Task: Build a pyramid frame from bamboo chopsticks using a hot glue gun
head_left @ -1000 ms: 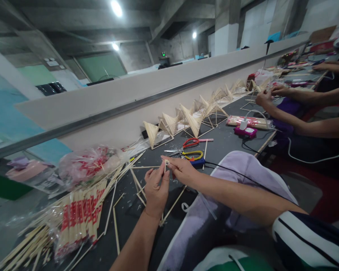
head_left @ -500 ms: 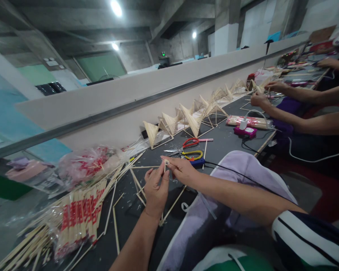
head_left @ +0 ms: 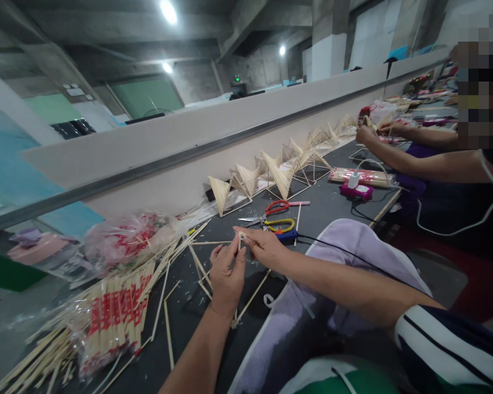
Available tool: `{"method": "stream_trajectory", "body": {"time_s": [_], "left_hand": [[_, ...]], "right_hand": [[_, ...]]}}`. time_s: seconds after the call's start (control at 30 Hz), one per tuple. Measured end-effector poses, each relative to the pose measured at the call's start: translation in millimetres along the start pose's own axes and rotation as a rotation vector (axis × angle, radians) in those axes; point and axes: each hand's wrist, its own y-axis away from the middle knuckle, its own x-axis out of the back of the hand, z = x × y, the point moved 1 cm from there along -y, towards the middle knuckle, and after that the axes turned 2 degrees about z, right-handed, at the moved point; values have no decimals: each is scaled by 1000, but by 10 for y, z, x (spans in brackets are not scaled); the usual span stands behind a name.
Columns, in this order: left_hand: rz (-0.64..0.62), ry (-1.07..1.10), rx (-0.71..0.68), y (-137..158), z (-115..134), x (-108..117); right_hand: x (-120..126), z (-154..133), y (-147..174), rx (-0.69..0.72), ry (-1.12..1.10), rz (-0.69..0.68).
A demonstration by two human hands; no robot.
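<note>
My left hand (head_left: 227,279) is closed, with thumb and fingers pinching a thin wooden stick (head_left: 240,242) near its top end. My right hand (head_left: 267,247) pinches the same end from the other side, so both sets of fingertips meet there. Below and around my hands, pale wooden sticks joined into an angular frame (head_left: 252,298) rest on the dark table; my left hand hides part of it. Just beyond my right hand lie scissors (head_left: 267,220) with one red and one yellow handle. Beside its wrist is a blue tool with a black cord (head_left: 288,236), partly covered.
Packs of sticks in red-printed wrappers (head_left: 117,317) and loose sticks (head_left: 36,361) lie at left. Twisted stick structures (head_left: 281,175) line the low wall. A pink plug box (head_left: 356,191) and a wrapped stick bundle (head_left: 340,175) are at right, near a co-worker's hands (head_left: 367,135).
My hands and the stick hold almost the same position. At right, the co-worker's hands have shifted slightly left and the person's body has leaned into view.
</note>
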Motion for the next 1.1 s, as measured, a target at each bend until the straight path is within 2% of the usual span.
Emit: {"method": "stream_trajectory", "body": {"time_s": [1.1], "left_hand": [[1,-29,-35,-4,-5,0]], "right_hand": [[0,-2,-1,14,-32,16]]}}
